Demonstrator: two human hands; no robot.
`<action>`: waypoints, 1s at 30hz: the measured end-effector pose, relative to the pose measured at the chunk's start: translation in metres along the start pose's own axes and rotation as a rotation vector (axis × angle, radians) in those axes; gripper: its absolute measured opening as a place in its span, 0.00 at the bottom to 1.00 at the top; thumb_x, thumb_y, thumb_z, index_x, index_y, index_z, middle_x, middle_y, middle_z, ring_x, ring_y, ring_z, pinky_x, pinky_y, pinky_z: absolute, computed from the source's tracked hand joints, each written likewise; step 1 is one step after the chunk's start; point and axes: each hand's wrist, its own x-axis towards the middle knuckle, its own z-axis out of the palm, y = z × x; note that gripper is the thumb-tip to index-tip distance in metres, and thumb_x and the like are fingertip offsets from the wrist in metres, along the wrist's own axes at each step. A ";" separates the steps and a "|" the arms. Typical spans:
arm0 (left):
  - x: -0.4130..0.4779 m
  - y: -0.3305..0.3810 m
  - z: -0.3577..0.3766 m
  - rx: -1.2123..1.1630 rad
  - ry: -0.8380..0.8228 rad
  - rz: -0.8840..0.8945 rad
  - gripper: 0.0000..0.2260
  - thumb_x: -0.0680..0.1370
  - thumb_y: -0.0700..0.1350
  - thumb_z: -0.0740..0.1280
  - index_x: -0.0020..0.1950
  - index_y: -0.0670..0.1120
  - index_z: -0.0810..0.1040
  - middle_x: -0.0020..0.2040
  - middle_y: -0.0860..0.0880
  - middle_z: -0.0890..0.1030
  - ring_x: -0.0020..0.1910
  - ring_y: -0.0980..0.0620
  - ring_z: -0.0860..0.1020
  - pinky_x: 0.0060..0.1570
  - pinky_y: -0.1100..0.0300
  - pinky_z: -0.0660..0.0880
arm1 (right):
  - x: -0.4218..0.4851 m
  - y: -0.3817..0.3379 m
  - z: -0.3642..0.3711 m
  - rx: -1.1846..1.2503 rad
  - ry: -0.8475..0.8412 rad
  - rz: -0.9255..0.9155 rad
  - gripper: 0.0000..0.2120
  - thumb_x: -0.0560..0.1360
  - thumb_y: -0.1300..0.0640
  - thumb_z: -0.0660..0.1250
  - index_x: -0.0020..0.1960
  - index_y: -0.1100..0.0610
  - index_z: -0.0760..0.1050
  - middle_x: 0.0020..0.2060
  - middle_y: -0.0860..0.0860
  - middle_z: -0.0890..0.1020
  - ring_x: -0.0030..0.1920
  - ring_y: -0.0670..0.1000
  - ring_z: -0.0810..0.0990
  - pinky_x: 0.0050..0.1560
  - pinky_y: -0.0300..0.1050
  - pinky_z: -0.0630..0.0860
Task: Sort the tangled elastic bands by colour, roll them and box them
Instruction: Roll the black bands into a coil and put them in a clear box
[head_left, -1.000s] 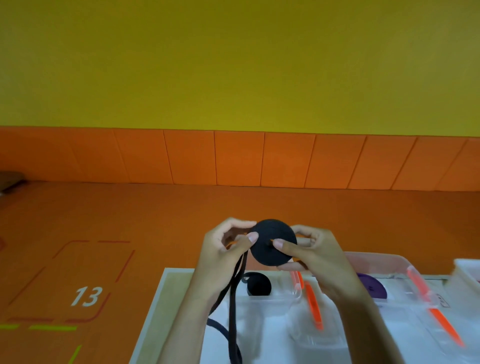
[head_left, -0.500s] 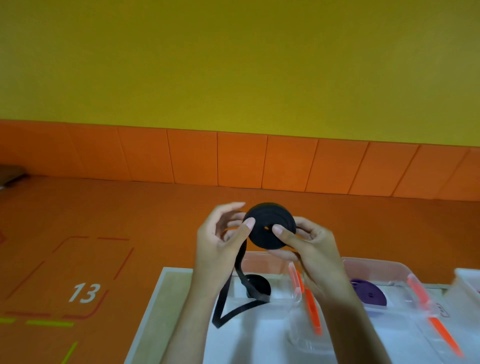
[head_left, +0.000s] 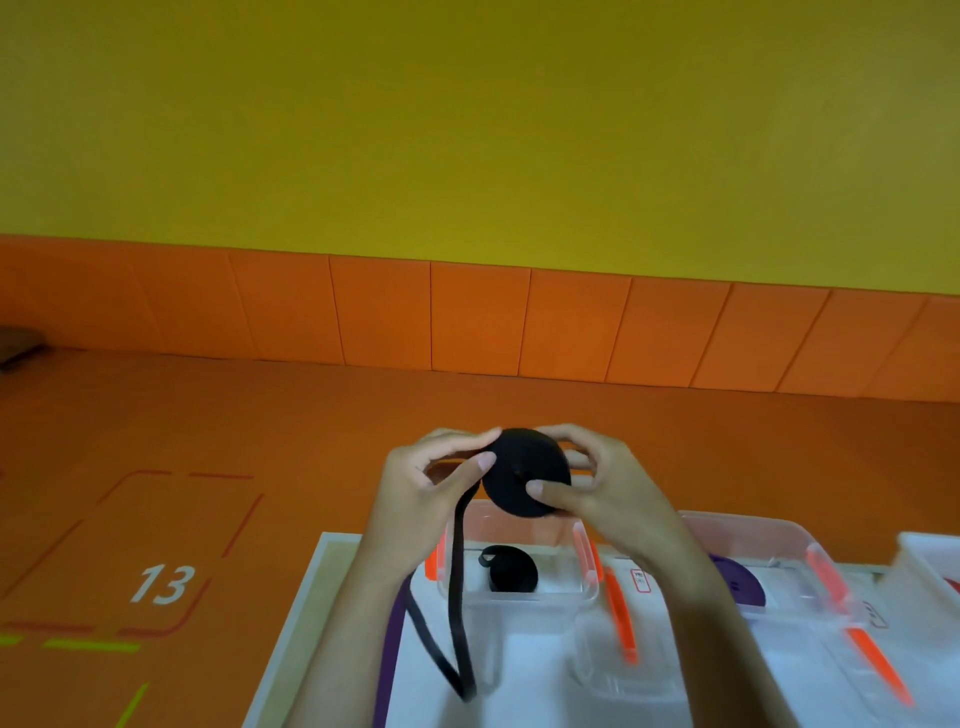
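Black elastic roll (head_left: 519, 467): held in the air at centre frame, above the far edge of the boxes, flat face toward the camera.
Right hand (head_left: 602, 483): thumb pressed on the roll's near face, fingers curled over its top and far side.
Left hand (head_left: 426, 488): forearm rising from lower centre. Thumb and forefinger pinch the roll's left rim where the loose tail (head_left: 457, 571) leaves it; other fingers curled behind.
Tail hangs straight down past the left wrist, then doubles back in a narrow loop at lower centre.
Purple band (head_left: 390, 644): runs beside the left forearm, on the white tray (head_left: 311, 587).
Clear box (head_left: 584, 582) with orange latches, directly below the roll, holds a second black roll (head_left: 511, 571).
Next clear box (head_left: 810, 566), to the right, holds a purple roll (head_left: 740, 584).
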 end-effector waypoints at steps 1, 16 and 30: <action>0.000 -0.001 0.002 0.018 0.000 0.001 0.12 0.81 0.40 0.75 0.59 0.56 0.88 0.56 0.57 0.88 0.60 0.56 0.85 0.62 0.57 0.80 | 0.000 -0.003 -0.001 -0.032 -0.049 0.005 0.20 0.77 0.62 0.77 0.61 0.40 0.81 0.53 0.41 0.88 0.52 0.44 0.88 0.46 0.44 0.85; -0.005 -0.011 0.004 -0.208 -0.008 -0.097 0.07 0.73 0.41 0.80 0.50 0.49 0.91 0.51 0.48 0.89 0.53 0.50 0.87 0.54 0.64 0.81 | -0.003 0.002 0.008 0.314 0.060 0.060 0.06 0.81 0.52 0.73 0.54 0.52 0.86 0.51 0.54 0.88 0.55 0.56 0.87 0.57 0.58 0.86; -0.022 -0.016 0.025 -0.145 0.009 -0.035 0.15 0.76 0.43 0.80 0.60 0.55 0.88 0.57 0.54 0.89 0.59 0.54 0.86 0.56 0.66 0.81 | -0.004 0.015 0.026 0.781 0.164 0.322 0.13 0.80 0.55 0.72 0.53 0.66 0.79 0.52 0.66 0.85 0.55 0.65 0.87 0.46 0.62 0.86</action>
